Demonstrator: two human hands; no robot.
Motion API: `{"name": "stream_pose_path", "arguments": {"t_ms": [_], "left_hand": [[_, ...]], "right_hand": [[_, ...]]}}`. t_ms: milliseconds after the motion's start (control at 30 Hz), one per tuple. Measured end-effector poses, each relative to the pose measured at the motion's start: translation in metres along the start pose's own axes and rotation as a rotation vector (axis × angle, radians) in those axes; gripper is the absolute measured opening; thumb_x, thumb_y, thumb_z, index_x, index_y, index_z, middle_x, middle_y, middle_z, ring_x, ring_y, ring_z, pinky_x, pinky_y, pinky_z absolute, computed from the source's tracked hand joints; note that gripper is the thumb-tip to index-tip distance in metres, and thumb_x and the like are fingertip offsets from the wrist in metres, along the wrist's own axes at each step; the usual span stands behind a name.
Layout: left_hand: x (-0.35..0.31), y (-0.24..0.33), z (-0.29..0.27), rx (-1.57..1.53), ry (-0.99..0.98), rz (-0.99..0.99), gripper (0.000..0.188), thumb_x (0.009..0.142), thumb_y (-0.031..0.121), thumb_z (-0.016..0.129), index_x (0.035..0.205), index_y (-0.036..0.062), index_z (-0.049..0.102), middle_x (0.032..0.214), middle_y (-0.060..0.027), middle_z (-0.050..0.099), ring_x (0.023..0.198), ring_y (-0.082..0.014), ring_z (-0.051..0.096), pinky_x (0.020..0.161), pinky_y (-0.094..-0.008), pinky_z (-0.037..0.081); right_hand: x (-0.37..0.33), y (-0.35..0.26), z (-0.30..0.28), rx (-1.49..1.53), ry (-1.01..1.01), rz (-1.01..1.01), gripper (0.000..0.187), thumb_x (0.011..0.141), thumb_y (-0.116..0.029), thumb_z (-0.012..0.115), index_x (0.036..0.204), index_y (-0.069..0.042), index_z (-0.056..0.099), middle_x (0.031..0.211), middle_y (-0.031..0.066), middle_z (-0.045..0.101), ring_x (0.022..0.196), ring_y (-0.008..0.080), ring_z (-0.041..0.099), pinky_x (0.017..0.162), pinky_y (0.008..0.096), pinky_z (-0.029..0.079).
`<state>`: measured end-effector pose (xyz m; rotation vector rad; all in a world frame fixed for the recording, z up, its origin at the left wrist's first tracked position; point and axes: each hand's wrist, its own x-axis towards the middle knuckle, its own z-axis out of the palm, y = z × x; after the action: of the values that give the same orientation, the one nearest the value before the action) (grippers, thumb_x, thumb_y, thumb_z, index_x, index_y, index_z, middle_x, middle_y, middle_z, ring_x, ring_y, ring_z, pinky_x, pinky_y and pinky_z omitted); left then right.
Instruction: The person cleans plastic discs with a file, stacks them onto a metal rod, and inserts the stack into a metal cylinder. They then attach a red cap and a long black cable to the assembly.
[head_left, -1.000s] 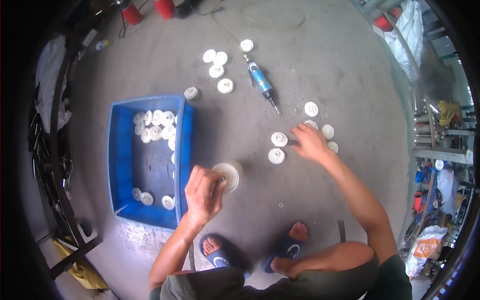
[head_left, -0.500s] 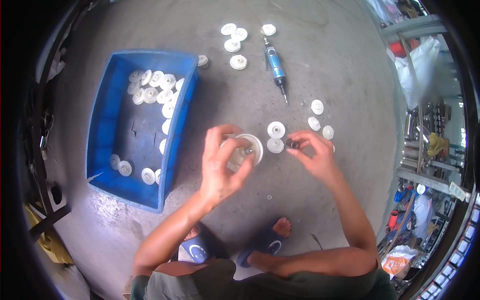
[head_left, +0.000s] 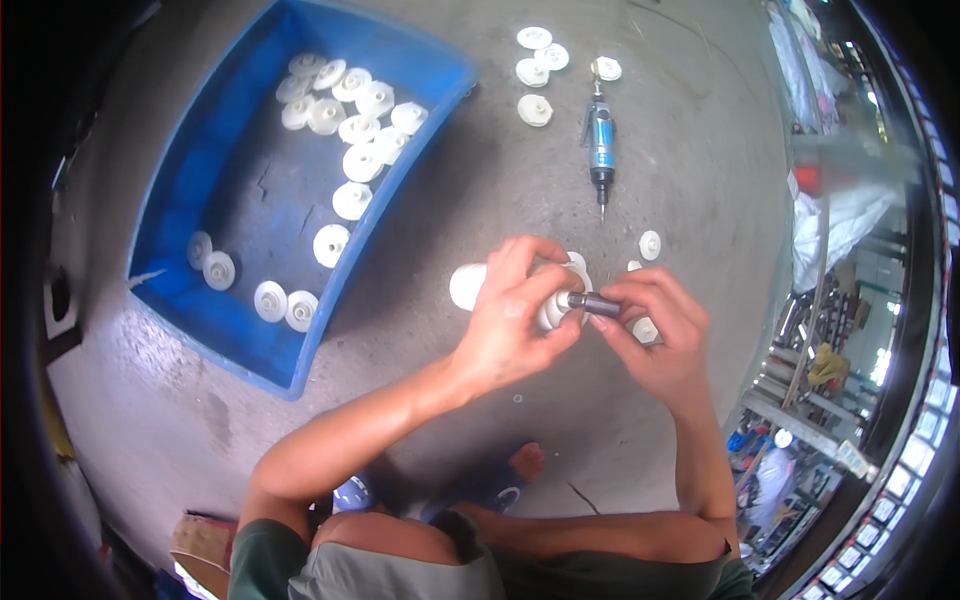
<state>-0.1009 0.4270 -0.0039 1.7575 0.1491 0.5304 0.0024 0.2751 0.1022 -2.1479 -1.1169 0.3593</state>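
My left hand point(head_left: 508, 322) grips a white cylindrical plastic part point(head_left: 468, 287), fingers wrapped round it. A thin metal shaft sticks out of the part's right end, inside a white collar. My right hand point(head_left: 668, 335) pinches a dark metal sleeve point(head_left: 598, 305) between thumb and fingers. The sleeve meets the tip of that shaft, in line with it; whether it is seated on it I cannot tell. Behind my hands, a white disc point(head_left: 577, 262) is partly hidden. More discs lie beside my right hand, one of them a white disc point(head_left: 645, 330) near my thumb.
A blue plastic bin point(head_left: 335, 300) with several white discs point(head_left: 352, 200) stands at left. A blue and black air screwdriver point(head_left: 601, 145) lies on the floor ahead, near several other white discs point(head_left: 535, 110). Cluttered shelving point(head_left: 810, 400) runs along the right.
Both hands have come together, the left moving right. The white part has turned its shaft end toward the dark sleeve, which now meets it. The whole view has shifted and tilted.
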Motion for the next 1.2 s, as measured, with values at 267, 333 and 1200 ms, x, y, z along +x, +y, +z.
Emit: {"name": "stream_pose_path", "arguments": {"t_ms": [267,333,1200], "left_hand": [[-0.012,-0.005,0.013,-0.035,0.072,0.010,0.040,0.066,0.007,0.085,0.104,0.0083,0.071,0.117,-0.0117,0.060,0.105,-0.0337,0.058,0.092,-0.0438,0.046],[-0.009,-0.006,0.015,-0.049,0.079,0.034,0.042,0.066,0.008,0.086,0.105,0.0084,0.070,0.118,-0.0120,0.060,0.106,-0.0338,0.058,0.093,-0.0442,0.046],[-0.011,-0.013,0.026,-0.083,0.150,0.102,0.050,0.066,0.009,0.088,0.112,0.0044,0.068,0.121,-0.0135,0.057,0.113,-0.0333,0.055,0.096,-0.0444,0.042]], "right_hand": [[0.015,-0.020,-0.007,-0.177,-0.151,0.008,0.024,0.080,0.005,0.086,0.102,0.002,0.077,0.094,0.0091,0.072,0.076,0.0153,0.073,0.064,0.0272,0.061],[0.015,-0.025,-0.010,-0.178,-0.155,0.088,0.027,0.077,0.005,0.087,0.101,0.003,0.076,0.093,0.0096,0.072,0.074,0.0144,0.072,0.064,0.0261,0.059],[0.004,-0.005,0.002,-0.215,-0.080,0.261,0.028,0.077,-0.002,0.093,0.099,0.004,0.076,0.087,0.0082,0.074,0.068,0.0095,0.068,0.058,0.0228,0.055]]}}
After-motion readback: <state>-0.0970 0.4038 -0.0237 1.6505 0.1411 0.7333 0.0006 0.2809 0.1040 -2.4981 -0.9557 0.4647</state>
